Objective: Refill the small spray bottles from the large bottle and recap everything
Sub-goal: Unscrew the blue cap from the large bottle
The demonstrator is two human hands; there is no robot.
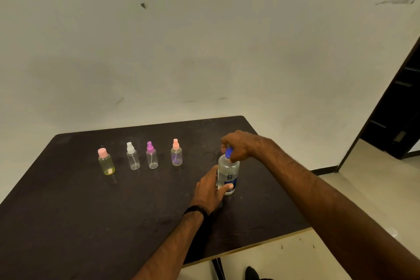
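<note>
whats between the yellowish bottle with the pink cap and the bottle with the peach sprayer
In the head view, two clear spray bottles stand between the yellowish bottle and the peach-sprayer bottle: the white-sprayer bottle, then the purple-sprayer bottle.

Our left hand (210, 188) wraps around the large bottle (228, 174) low at its 9 o'clock side, thumb across the front. Our right hand (241, 145) reaches in from 4 o'clock, fingers pinching the blue cap (228, 152).
</note>
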